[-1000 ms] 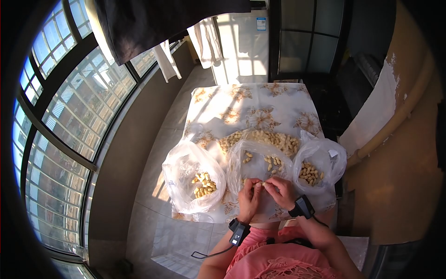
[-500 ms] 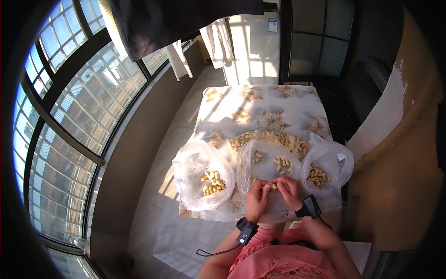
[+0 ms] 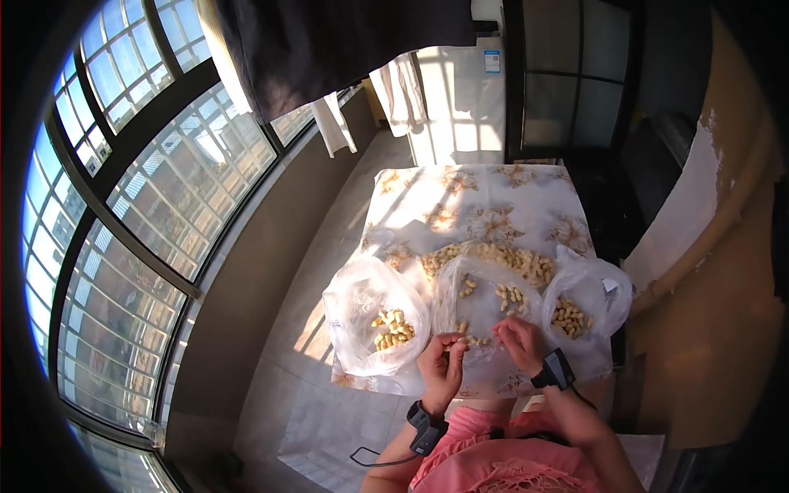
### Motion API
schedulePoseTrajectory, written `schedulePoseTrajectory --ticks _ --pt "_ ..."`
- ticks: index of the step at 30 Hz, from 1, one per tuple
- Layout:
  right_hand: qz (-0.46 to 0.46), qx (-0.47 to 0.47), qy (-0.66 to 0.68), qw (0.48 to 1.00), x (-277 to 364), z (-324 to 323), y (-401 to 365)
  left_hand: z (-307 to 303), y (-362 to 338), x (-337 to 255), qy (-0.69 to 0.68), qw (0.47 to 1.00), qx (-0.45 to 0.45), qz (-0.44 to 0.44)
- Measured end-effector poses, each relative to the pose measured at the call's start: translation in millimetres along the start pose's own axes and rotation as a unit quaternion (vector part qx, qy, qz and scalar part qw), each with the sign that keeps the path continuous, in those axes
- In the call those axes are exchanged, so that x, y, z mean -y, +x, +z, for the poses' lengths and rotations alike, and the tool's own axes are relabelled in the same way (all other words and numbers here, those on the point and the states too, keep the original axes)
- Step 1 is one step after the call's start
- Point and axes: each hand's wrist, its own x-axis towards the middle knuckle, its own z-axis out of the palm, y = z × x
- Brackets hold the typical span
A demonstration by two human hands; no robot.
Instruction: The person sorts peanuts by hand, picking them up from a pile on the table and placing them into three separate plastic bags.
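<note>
My left hand point(image 3: 442, 363) is over the near edge of the middle clear plastic bag point(image 3: 444, 287), thumb and fingertips pinched together. Whatever sits in that pinch is too small to make out. To its right, my right hand point(image 3: 521, 343) is closed with its fingers curled, and its fingertips hide anything held. Between and beyond the hands, a few unshelled peanuts point(image 3: 509, 297) lie in the middle bag. The left bag point(image 3: 345, 308) holds a heap of peanuts point(image 3: 393, 330). More peanuts point(image 3: 569, 317) sit in the right bag point(image 3: 612, 308).
Behind the middle bag a long pile of peanuts point(image 3: 526, 264) lies on the flowered tablecloth point(image 3: 485, 193). Barred windows point(image 3: 189, 181) line the left side. Dark cloth point(image 3: 345, 49) hangs overhead. A worn wall point(image 3: 699, 246) stands at the right.
My hands have drawn apart, the left moving leftward; earlier they met around a peanut. The whole view has shifted slightly, so the table appears lower and farther right.
</note>
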Motion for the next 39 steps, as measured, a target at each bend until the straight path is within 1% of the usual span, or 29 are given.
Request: schedulePoseTrajectory --ticks 1,2,3,4,6,8,10,13,15,19,24,26,27,28,29,30,31,32,34,36,37,39 --pt "-0.001 -0.002 0.001 1.000 -3 1 0 -12 5 -10 0.009 1.000 -0.016 0.002" --pt "0.002 -0.001 0.002 1.000 -5 1 0 -26 11 -15 0.033 0.999 -0.035 0.022" --pt "0.004 -0.001 0.003 1.000 -6 1 0 -38 15 -19 0.017 0.997 -0.068 0.009" --pt "0.002 -0.005 0.005 1.000 -6 0 -1 -53 19 -19 0.047 0.996 -0.080 -0.017" --pt "0.010 0.022 -0.028 0.999 -4 -1 -1 -74 25 -22 0.085 0.989 -0.116 0.015" --pt "-0.004 0.013 -0.035 0.999 2 -2 0 -90 29 -20 0.131 0.981 -0.142 0.004" --pt "-0.018 0.006 -0.045 0.999 5 -2 0 -101 30 -20 0.142 0.979 -0.144 0.004" --pt "-0.028 -0.006 -0.042 0.999 6 -2 0 -109 30 -16 0.157 0.977 -0.144 0.001" --pt "-0.032 0.001 -0.048 0.998 11 -3 0 -110 32 -16 0.204 0.968 -0.147 -0.013" --pt "-0.031 0.002 -0.042 0.999 12 -4 0 -110 33 -13 0.208 0.967 -0.149 -0.017" --pt "-0.016 0.011 -0.048 0.999 14 -4 -1 -101 28 -19 0.178 0.969 -0.172 0.016" --pt "-0.026 0.009 -0.054 0.998 11 -4 0 -90 20 -20 0.116 0.980 -0.160 0.001" --pt "-0.036 0.007 -0.060 0.998 10 -3 0 -83 16 -19 0.051 0.988 -0.141 -0.025" --pt "-0.037 0.008 -0.059 0.998 12 -3 1 -73 12 -23 0.015 0.993 -0.100 -0.062" --pt "-0.029 0.010 -0.057 0.998 16 -4 1 -64 8 -23 0.024 0.997 -0.051 -0.049" --pt "-0.022 0.010 -0.055 0.998 17 -5 1 -56 3 -18 0.032 0.997 0.001 -0.064" --pt "-0.023 0.010 -0.055 0.998 16 -4 1 -47 1 -15 0.061 0.995 0.055 -0.054" --pt "-0.024 0.013 -0.052 0.998 13 -3 1 -36 0 -15 0.078 0.992 0.082 -0.052" --pt "-0.026 0.013 -0.051 0.998 12 -5 1 -15 -1 -7 0.096 0.987 0.124 -0.044" --pt "-0.020 0.010 -0.040 0.999 14 -4 0 1 -2 1 0.099 0.979 0.150 -0.097" --pt "-0.021 0.008 -0.042 0.999 12 -4 0 7 -2 8 0.110 0.975 0.171 -0.093" --pt "-0.046 -0.002 -0.061 0.997 7 -2 0 19 -2 18 0.117 0.975 0.172 -0.073"
